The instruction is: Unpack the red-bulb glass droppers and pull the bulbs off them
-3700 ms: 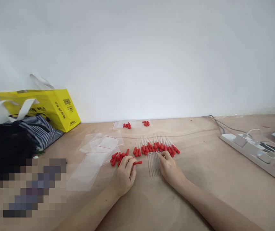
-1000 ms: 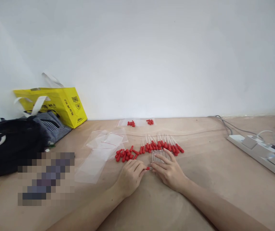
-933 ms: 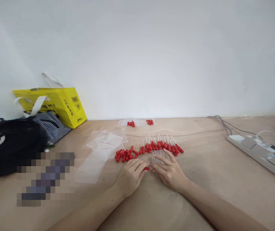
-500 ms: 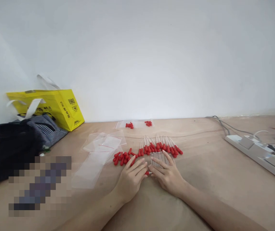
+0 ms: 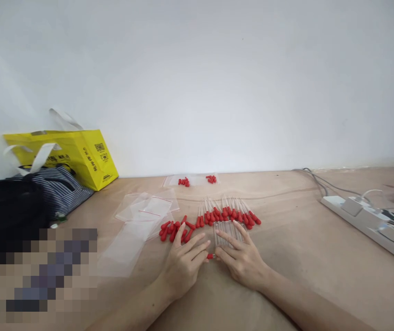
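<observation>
Between my two hands is a red rubber dropper bulb (image 5: 210,256), its end meeting a glass dropper tube (image 5: 214,256). The fingers of my left hand (image 5: 184,263) pinch the bulb. My right hand (image 5: 244,260) grips the tube, most of which its fingers hide. Under and beyond my right fingers lies a row of bare glass tubes (image 5: 229,230). Loose red bulbs (image 5: 165,230) are heaped just past my left fingers. Several droppers with red bulbs fitted (image 5: 231,212) fan out behind the tubes, tips toward the wall.
Clear zip bags (image 5: 124,243) lie overlapping at left. Another bag (image 5: 197,180), with red-bulbed droppers inside, rests by the wall. A yellow bag (image 5: 96,161), a striped bag (image 5: 62,191) and a black bag (image 5: 10,220) stand far left. At right is a power strip (image 5: 362,220) with cables.
My hands have shifted slightly down toward me, and the bulb and tube between them show more plainly. The view has turned a little, moving the surroundings slightly left.
</observation>
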The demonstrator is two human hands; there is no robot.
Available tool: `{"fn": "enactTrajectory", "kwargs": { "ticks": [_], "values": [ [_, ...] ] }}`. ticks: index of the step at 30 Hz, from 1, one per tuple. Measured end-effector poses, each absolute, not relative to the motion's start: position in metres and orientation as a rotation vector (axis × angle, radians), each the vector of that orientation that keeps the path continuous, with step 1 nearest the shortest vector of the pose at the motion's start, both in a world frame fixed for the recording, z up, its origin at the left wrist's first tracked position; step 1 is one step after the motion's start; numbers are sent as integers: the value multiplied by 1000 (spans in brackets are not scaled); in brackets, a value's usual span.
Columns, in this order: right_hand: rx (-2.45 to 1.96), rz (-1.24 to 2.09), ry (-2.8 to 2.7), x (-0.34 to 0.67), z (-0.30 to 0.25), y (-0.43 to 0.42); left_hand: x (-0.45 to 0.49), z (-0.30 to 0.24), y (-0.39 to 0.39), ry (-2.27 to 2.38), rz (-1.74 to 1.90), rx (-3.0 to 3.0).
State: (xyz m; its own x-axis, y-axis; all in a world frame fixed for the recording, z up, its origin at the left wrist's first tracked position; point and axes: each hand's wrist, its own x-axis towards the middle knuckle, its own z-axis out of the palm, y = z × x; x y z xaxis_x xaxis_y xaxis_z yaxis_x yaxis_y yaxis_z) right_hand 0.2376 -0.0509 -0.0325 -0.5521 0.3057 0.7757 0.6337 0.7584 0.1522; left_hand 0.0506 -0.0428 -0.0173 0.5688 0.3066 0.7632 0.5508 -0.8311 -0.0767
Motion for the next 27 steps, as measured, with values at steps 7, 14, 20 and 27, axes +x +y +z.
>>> {"fn": "enactTrajectory", "kwargs": {
  "ticks": [7,14,20,27],
  "values": [
    [-684,-535,-2176,239,-32,-53,48,-17,-44,-702,-1100,-2557],
    [-670,-521,-2157,238,-30,-54,49,-12,-47,-663,-1061,-2614],
    [-670,-529,-2145,240,-30,-54,48,-11,-47,-637,-1053,-2612],
    [-677,-519,-2152,240,-33,-54,47,-17,-46,-643,-1047,-2608]
  ]
}}
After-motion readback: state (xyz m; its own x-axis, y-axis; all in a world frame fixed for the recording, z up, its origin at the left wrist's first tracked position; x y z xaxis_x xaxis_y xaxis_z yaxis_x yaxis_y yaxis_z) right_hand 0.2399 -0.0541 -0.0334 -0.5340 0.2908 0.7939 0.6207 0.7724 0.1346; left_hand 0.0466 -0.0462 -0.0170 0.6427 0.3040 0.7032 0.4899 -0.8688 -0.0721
